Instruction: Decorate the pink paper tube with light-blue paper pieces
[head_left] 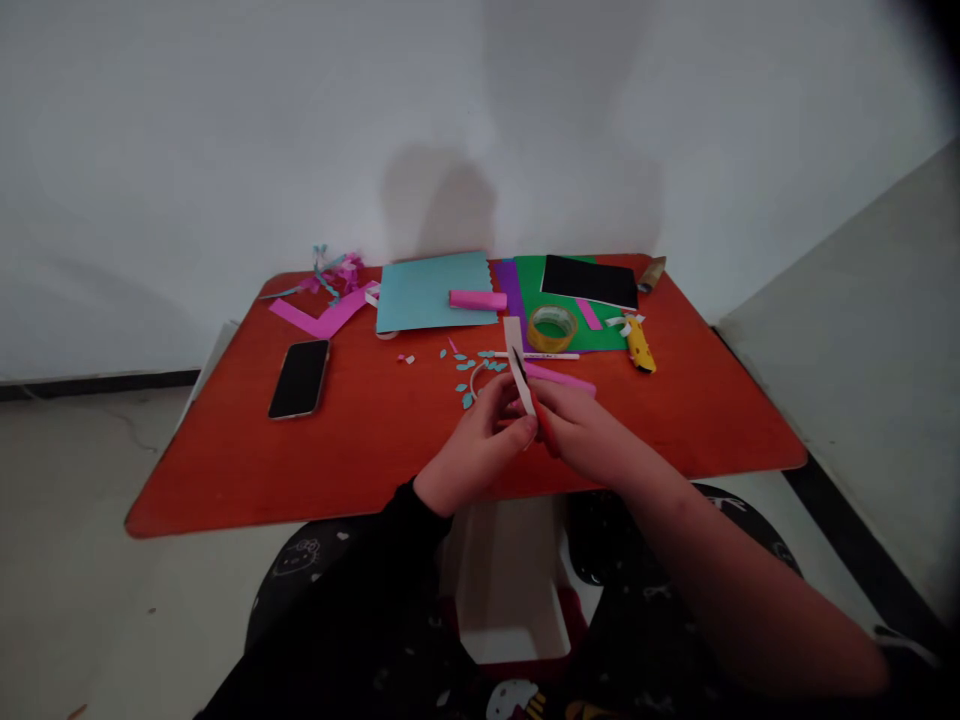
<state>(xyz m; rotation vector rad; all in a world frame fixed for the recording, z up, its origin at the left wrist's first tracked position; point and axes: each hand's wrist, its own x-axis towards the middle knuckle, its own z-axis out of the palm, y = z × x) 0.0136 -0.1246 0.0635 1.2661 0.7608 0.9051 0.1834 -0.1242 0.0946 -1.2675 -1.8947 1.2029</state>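
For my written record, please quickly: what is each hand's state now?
Left hand: closed, holding a white paper strip.
Right hand: closed around red-handled scissors.

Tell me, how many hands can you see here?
2. The left hand, over the red table, holds a pale strip; the right hand, beside it, holds red-handled scissors. No other hand shows.
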